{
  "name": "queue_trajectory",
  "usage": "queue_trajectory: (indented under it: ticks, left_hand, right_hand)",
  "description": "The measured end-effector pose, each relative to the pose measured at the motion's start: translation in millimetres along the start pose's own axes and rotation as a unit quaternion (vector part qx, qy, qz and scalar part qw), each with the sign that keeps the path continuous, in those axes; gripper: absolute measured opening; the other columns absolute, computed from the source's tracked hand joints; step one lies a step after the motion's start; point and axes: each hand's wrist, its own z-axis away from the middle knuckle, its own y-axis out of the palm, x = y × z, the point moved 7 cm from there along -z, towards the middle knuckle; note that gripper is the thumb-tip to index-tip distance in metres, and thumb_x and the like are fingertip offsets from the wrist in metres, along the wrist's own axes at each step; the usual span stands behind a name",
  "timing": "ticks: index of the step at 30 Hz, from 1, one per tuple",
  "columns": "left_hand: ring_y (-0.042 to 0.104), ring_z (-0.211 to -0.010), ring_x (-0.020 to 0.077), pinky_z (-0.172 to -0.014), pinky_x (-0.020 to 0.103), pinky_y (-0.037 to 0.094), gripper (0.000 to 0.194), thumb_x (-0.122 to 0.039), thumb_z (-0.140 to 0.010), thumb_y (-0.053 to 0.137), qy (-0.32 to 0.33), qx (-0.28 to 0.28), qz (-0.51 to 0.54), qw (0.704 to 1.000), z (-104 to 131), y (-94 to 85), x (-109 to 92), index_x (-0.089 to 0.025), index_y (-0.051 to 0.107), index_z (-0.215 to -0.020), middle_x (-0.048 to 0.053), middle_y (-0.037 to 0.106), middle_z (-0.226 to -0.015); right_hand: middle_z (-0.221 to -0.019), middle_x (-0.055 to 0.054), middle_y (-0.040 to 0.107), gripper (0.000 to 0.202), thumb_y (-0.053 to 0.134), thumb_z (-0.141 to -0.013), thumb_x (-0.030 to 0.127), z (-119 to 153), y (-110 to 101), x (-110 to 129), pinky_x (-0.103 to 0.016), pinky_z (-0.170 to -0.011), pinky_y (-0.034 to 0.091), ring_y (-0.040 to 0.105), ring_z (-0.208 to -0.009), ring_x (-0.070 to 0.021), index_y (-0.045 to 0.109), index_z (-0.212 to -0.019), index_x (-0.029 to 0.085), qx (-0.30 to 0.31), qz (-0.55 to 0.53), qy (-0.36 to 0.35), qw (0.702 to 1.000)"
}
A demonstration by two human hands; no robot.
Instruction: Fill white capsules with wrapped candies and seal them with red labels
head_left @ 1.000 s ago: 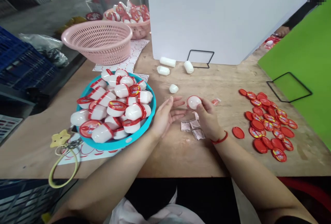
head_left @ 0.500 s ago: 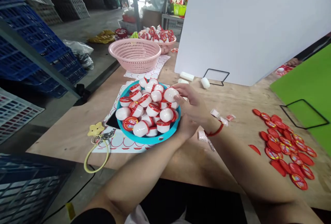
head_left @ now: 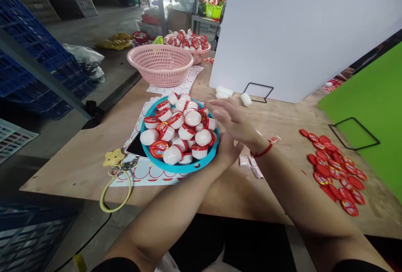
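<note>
A turquoise basin (head_left: 176,169) heaped with small round white tubs with red lids (head_left: 203,137) stands on the table in front of me. My right hand (head_left: 238,123) hovers just past the basin's right rim, fingers stretched out and nothing in them. A red band circles its wrist. Below it, my left hand (head_left: 228,151) is beside the basin's right side; its fingers are mostly hidden by the right hand, and I cannot make out what they hold. Small clear packets (head_left: 250,164) lie just right of the left hand. White lidless tubs (head_left: 246,99) rest beyond the hands.
Red printed lids (head_left: 336,167) lie scattered at right. A pink basket (head_left: 163,80) and another pink basket (head_left: 198,57) with tubs stand behind the basin. White panel (head_left: 282,33) and green panel (head_left: 373,100) stand upright. A yellow key strap (head_left: 108,205) hangs over the table's front edge.
My right hand has let go of a tub, which now lies on the heap in the basin, and has drawn back to the right with fingers extended. The view has shifted slightly.
</note>
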Motion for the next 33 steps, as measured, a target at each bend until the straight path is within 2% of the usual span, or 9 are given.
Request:
queue_trajectory:
  ticks: [5, 9, 12, 16, 20, 22, 24, 28, 33]
  left_hand:
    - [0.065, -0.111, 0.0266, -0.102, 0.045, 0.053, 0.038, -0.003, -0.077, 0.061, -0.001, 0.012, -0.004, 1.000, 5.4, 4.0, 9.0, -0.014, 0.066, -0.113, 0.016, 0.064, -0.129]
    - [0.069, -0.107, 0.0245, -0.096, 0.043, 0.056, 0.042, -0.016, -0.092, 0.054, -0.034, 0.001, 0.020, 0.999, 5.6, 5.1, 16.8, -0.015, 0.058, -0.133, 0.019, 0.060, -0.138]
    - [0.063, -0.117, 0.0277, -0.106, 0.048, 0.049, 0.040, -0.022, -0.094, 0.055, 0.020, 0.011, -0.059, 0.998, 4.5, 5.4, 8.1, -0.018, 0.060, -0.133, 0.014, 0.069, -0.120]
    - [0.058, -0.113, 0.0280, -0.108, 0.048, 0.045, 0.038, -0.018, -0.085, 0.065, 0.079, -0.020, -0.222, 0.972, 2.2, 1.7, -1.8, -0.023, 0.069, -0.123, 0.011, 0.058, -0.112]
    - [0.044, -0.136, 0.0345, -0.116, 0.050, 0.038, 0.061, -0.022, -0.082, 0.071, 0.051, -0.040, -0.285, 0.956, -5.0, 2.0, 10.0, -0.021, 0.055, -0.141, 0.017, 0.036, -0.145]
    - [0.033, -0.145, 0.0407, -0.120, 0.056, 0.031, 0.061, -0.027, -0.082, 0.072, 0.032, -0.023, -0.328, 0.944, -9.0, 5.0, 20.1, -0.020, 0.055, -0.141, 0.018, 0.026, -0.157]
    - [0.035, -0.145, 0.0418, -0.120, 0.058, 0.030, 0.055, -0.029, -0.084, 0.070, 0.019, 0.001, -0.364, 0.931, -12.1, 7.2, 28.5, -0.020, 0.059, -0.137, 0.018, 0.034, -0.156]
    - [0.046, -0.138, 0.0383, -0.118, 0.054, 0.035, 0.045, -0.027, -0.086, 0.067, 0.025, 0.014, -0.396, 0.918, -14.4, 6.2, 31.4, -0.019, 0.066, -0.130, 0.017, 0.048, -0.148]
    - [0.046, -0.137, 0.0391, -0.116, 0.056, 0.038, 0.042, -0.029, -0.086, 0.067, 0.018, 0.011, -0.409, 0.912, -13.0, 5.6, 27.7, -0.023, 0.069, -0.127, 0.016, 0.047, -0.149]
  right_hand:
    - [-0.119, -0.010, 0.071, 0.038, 0.060, -0.094, 0.046, 37.4, -85.3, -71.4, -0.042, -0.094, 0.052, 0.065, -0.110, -0.0254, 0.065, -0.123, 0.023, -0.098, 0.065, 0.153, 0.981]
    - [-0.086, -0.006, 0.077, 0.030, 0.061, -0.088, 0.029, 89.8, -121.2, -137.0, -0.036, -0.075, 0.052, 0.067, -0.074, -0.0206, 0.071, -0.114, 0.019, -0.003, 0.161, 0.339, 0.927]
    - [-0.099, -0.007, 0.077, 0.029, 0.063, -0.085, 0.023, 116.8, -129.5, -155.5, -0.033, -0.075, 0.051, 0.067, -0.078, -0.0196, 0.073, -0.112, 0.019, 0.045, 0.197, 0.367, 0.908]
    - [-0.119, -0.011, 0.071, 0.034, 0.072, -0.080, 0.025, 136.5, -139.7, -164.9, -0.032, -0.080, 0.050, 0.067, -0.095, -0.0240, 0.073, -0.113, 0.020, 0.094, 0.273, 0.400, 0.870]
    - [-0.095, -0.014, 0.075, 0.030, 0.071, -0.083, 0.035, 159.8, -153.2, -182.9, -0.031, -0.070, 0.048, 0.068, -0.081, -0.0242, 0.073, -0.106, 0.015, 0.076, 0.280, 0.505, 0.813]
    - [-0.079, -0.010, 0.074, 0.030, 0.072, -0.083, 0.037, 166.1, -146.1, -191.1, -0.028, -0.061, 0.046, 0.066, -0.067, -0.0206, 0.071, -0.103, 0.014, 0.074, 0.254, 0.517, 0.814]
    - [-0.077, -0.006, 0.074, 0.030, 0.075, -0.081, 0.032, 168.3, -134.8, -196.9, -0.026, -0.056, 0.044, 0.064, -0.060, -0.0173, 0.070, -0.105, 0.016, 0.067, 0.230, 0.513, 0.824]
    - [-0.092, -0.007, 0.076, 0.033, 0.074, -0.077, 0.016, 165.8, -122.3, -199.9, -0.024, -0.056, 0.043, 0.067, -0.071, -0.0179, 0.069, -0.109, 0.017, 0.036, 0.218, 0.489, 0.844]
    - [-0.100, -0.008, 0.076, 0.030, 0.064, -0.085, 0.019, 163.3, -125.3, -191.3, -0.027, -0.070, 0.051, 0.070, -0.084, -0.0193, 0.068, -0.115, 0.018, -0.022, 0.193, 0.429, 0.882]
